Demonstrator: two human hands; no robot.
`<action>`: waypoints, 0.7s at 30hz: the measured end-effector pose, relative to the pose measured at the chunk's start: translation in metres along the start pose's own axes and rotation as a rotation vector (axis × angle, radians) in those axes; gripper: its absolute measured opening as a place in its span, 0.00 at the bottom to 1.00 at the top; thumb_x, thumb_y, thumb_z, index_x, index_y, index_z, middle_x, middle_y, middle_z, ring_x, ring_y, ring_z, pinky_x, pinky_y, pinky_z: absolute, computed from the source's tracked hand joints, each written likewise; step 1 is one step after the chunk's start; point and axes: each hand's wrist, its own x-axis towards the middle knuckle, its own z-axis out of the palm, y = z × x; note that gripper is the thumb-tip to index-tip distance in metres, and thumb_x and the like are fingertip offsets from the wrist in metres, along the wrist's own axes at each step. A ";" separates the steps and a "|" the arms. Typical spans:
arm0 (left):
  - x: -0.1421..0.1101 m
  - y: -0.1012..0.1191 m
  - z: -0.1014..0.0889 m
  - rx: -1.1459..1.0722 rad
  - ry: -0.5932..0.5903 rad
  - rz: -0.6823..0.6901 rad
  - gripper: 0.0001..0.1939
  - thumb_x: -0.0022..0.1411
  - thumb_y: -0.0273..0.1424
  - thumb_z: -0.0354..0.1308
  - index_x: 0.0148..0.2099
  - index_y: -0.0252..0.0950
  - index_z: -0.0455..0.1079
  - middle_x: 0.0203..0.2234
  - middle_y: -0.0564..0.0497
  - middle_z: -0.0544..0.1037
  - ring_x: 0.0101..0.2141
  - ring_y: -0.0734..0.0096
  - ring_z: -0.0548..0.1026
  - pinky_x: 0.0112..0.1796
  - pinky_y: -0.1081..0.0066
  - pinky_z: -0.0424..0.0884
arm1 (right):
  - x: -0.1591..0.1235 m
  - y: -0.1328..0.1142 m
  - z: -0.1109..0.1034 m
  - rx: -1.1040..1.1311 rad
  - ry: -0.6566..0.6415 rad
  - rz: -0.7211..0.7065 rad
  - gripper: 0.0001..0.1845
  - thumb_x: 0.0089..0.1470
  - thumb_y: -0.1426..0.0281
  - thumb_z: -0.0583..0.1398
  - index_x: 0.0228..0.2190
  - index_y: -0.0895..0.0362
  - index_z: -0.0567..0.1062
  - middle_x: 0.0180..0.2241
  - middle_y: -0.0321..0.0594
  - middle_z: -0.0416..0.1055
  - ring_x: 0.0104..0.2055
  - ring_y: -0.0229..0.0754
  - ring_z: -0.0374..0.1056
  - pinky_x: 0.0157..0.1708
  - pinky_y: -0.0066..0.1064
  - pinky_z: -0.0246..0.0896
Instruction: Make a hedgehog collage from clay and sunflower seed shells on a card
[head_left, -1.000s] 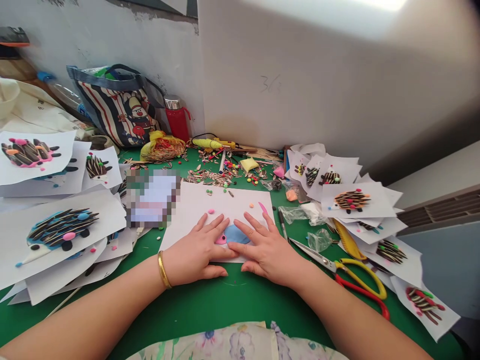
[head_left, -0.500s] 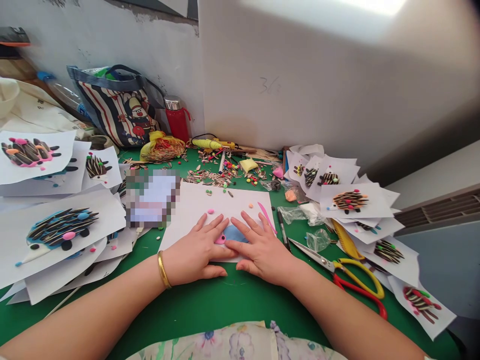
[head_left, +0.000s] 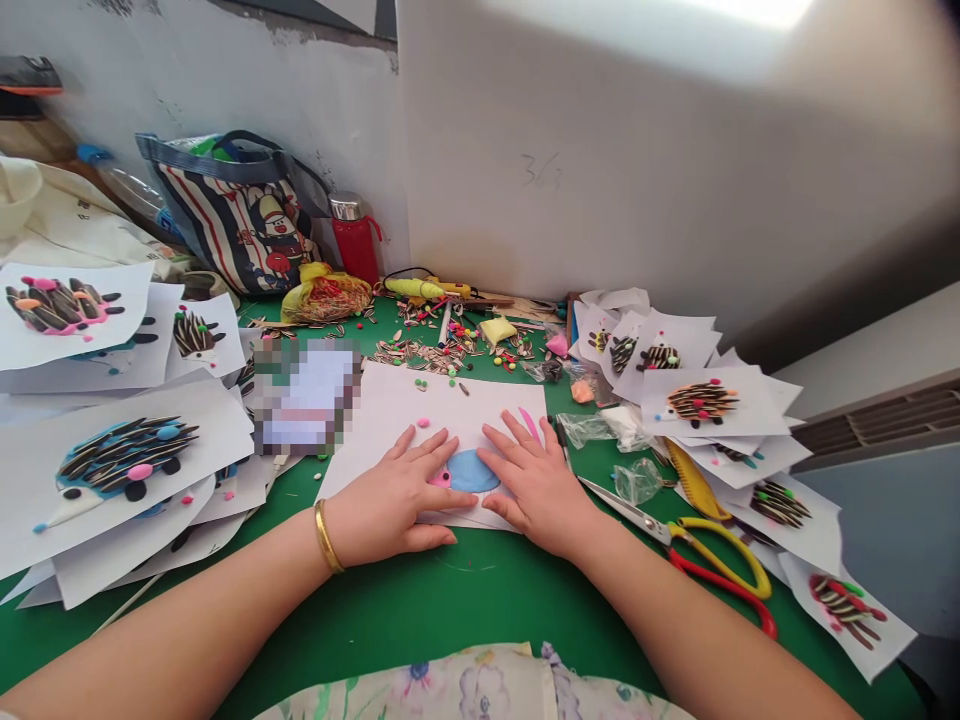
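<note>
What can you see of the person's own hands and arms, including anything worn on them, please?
The left hand has a plain, gold-coloured bangle at its wrist, a smooth, rigid-looking band. The right hand shows no ring, glove or bracelet. Both hands are ungloved, and both forearms are without sleeves as far as the view shows them.

2 bare hands, left (head_left: 405, 487) and right (head_left: 536, 487), palms down, fingers spread on white paper (head_left: 382, 410); blue oval (head_left: 474, 472) between them, pink piece (head_left: 442, 478) adjoining; scissors (head_left: 667, 535) right of right hand on green surface (head_left: 420, 620).
</note>
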 end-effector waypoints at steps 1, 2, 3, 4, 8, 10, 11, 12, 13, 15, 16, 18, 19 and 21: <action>0.000 -0.001 0.000 0.005 0.005 -0.001 0.26 0.60 0.44 0.62 0.61 0.54 0.67 0.67 0.44 0.56 0.66 0.43 0.54 0.62 0.38 0.45 | -0.001 0.001 0.000 0.000 -0.006 0.005 0.30 0.64 0.51 0.51 0.60 0.55 0.66 0.66 0.46 0.54 0.71 0.57 0.37 0.65 0.65 0.28; 0.001 -0.002 0.001 0.011 0.013 -0.007 0.28 0.60 0.46 0.61 0.62 0.52 0.66 0.66 0.42 0.58 0.65 0.44 0.55 0.62 0.40 0.46 | -0.001 0.002 0.000 0.003 -0.015 0.005 0.30 0.64 0.51 0.51 0.60 0.54 0.67 0.66 0.46 0.55 0.71 0.57 0.38 0.65 0.65 0.29; 0.001 -0.002 0.001 0.018 0.022 -0.019 0.30 0.60 0.48 0.61 0.63 0.49 0.65 0.66 0.41 0.60 0.65 0.45 0.56 0.62 0.41 0.46 | -0.002 0.002 0.000 0.007 -0.024 0.004 0.30 0.64 0.51 0.51 0.60 0.54 0.66 0.66 0.46 0.55 0.71 0.57 0.38 0.65 0.65 0.29; 0.002 -0.002 0.002 0.026 0.029 -0.035 0.33 0.60 0.51 0.59 0.64 0.45 0.63 0.65 0.39 0.61 0.65 0.45 0.57 0.62 0.42 0.46 | -0.002 0.002 0.000 0.012 -0.034 0.003 0.30 0.64 0.51 0.51 0.60 0.54 0.66 0.66 0.46 0.56 0.71 0.57 0.39 0.65 0.66 0.29; 0.004 0.001 0.003 0.065 0.042 -0.101 0.40 0.61 0.58 0.52 0.65 0.36 0.61 0.62 0.36 0.65 0.63 0.47 0.60 0.63 0.44 0.46 | -0.002 0.002 0.001 0.042 -0.051 0.010 0.32 0.64 0.51 0.51 0.61 0.55 0.64 0.65 0.47 0.57 0.71 0.56 0.39 0.65 0.65 0.29; 0.005 0.002 0.002 0.073 0.038 -0.115 0.40 0.61 0.58 0.50 0.64 0.35 0.63 0.62 0.37 0.66 0.62 0.47 0.61 0.63 0.44 0.45 | -0.002 0.003 0.001 0.057 -0.034 0.026 0.33 0.64 0.51 0.51 0.62 0.56 0.63 0.65 0.48 0.58 0.71 0.55 0.40 0.65 0.64 0.29; 0.006 0.003 0.002 0.074 0.035 -0.120 0.39 0.62 0.58 0.50 0.64 0.35 0.63 0.61 0.38 0.66 0.62 0.47 0.61 0.63 0.44 0.45 | -0.002 0.004 0.001 0.062 -0.022 0.035 0.33 0.64 0.51 0.50 0.62 0.57 0.63 0.64 0.49 0.58 0.71 0.55 0.41 0.65 0.64 0.29; 0.006 0.003 0.001 0.074 0.031 -0.125 0.39 0.62 0.58 0.49 0.64 0.35 0.63 0.61 0.38 0.66 0.62 0.48 0.61 0.63 0.44 0.45 | -0.002 0.004 0.000 0.063 -0.011 0.043 0.32 0.64 0.52 0.50 0.62 0.57 0.63 0.64 0.49 0.58 0.70 0.55 0.41 0.65 0.64 0.29; 0.006 0.004 0.001 0.073 0.027 -0.131 0.39 0.62 0.58 0.49 0.64 0.35 0.63 0.61 0.38 0.66 0.61 0.48 0.61 0.63 0.44 0.45 | -0.003 0.005 0.000 0.062 -0.005 0.047 0.31 0.64 0.52 0.51 0.61 0.57 0.64 0.64 0.50 0.59 0.70 0.55 0.42 0.65 0.64 0.28; 0.007 0.004 0.001 0.076 0.021 -0.144 0.39 0.63 0.57 0.49 0.65 0.35 0.61 0.61 0.38 0.66 0.61 0.48 0.61 0.63 0.43 0.44 | -0.003 0.005 -0.001 0.053 -0.008 0.045 0.29 0.64 0.53 0.51 0.59 0.56 0.67 0.64 0.49 0.59 0.70 0.56 0.42 0.64 0.65 0.28; 0.008 0.004 0.001 0.078 0.019 -0.149 0.39 0.62 0.57 0.50 0.66 0.36 0.60 0.61 0.38 0.66 0.61 0.47 0.61 0.62 0.42 0.43 | -0.003 0.005 -0.001 0.047 -0.013 0.042 0.28 0.64 0.54 0.52 0.59 0.56 0.67 0.64 0.49 0.59 0.70 0.55 0.42 0.64 0.66 0.29; 0.010 0.005 0.002 0.085 0.015 -0.156 0.39 0.62 0.58 0.50 0.66 0.38 0.60 0.60 0.39 0.67 0.60 0.45 0.61 0.62 0.39 0.41 | -0.004 0.005 -0.001 0.033 -0.021 0.036 0.26 0.64 0.56 0.52 0.59 0.55 0.67 0.64 0.48 0.58 0.70 0.55 0.42 0.64 0.66 0.29; 0.010 0.006 0.003 0.089 0.015 -0.160 0.39 0.61 0.59 0.49 0.65 0.39 0.61 0.59 0.39 0.67 0.60 0.44 0.61 0.62 0.38 0.40 | -0.004 0.005 -0.001 0.026 -0.021 0.036 0.25 0.65 0.58 0.52 0.59 0.55 0.67 0.65 0.47 0.58 0.70 0.55 0.42 0.64 0.65 0.30; 0.012 0.006 0.005 0.095 0.021 -0.160 0.39 0.61 0.60 0.48 0.65 0.39 0.63 0.59 0.40 0.68 0.60 0.45 0.61 0.62 0.37 0.37 | -0.004 0.005 -0.003 0.014 -0.012 0.042 0.23 0.65 0.64 0.52 0.58 0.54 0.68 0.64 0.46 0.59 0.70 0.53 0.43 0.64 0.65 0.31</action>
